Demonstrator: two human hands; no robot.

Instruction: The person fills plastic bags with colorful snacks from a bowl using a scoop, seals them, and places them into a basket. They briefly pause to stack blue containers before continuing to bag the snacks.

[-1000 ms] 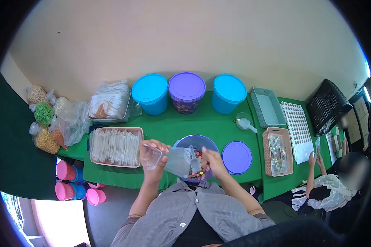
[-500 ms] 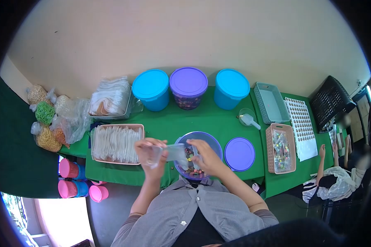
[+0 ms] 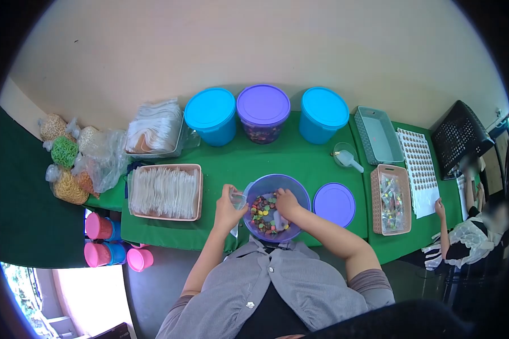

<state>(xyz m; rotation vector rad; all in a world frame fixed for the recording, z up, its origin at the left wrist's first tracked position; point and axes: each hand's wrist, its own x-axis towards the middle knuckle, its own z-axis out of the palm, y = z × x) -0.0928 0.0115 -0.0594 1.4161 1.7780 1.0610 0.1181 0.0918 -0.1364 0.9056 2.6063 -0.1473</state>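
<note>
Green tabletop (image 3: 232,158) seen; purple tub (image 3: 306,192) of colorful pieces (image 3: 260,212) at its front edge. Clear cup (image 3: 237,199) held at tub's rim by partly curled left hand (image 3: 228,210). Right hand (image 3: 287,204) lowered inside, fingers bent; grip cannot be told.

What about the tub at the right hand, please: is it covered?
No, the purple tub is open, with a purple lid on the green cloth beside it.

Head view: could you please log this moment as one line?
left hand: holding clear plastic item | right hand: inside open purple tub | contents: colourful pieces
</note>
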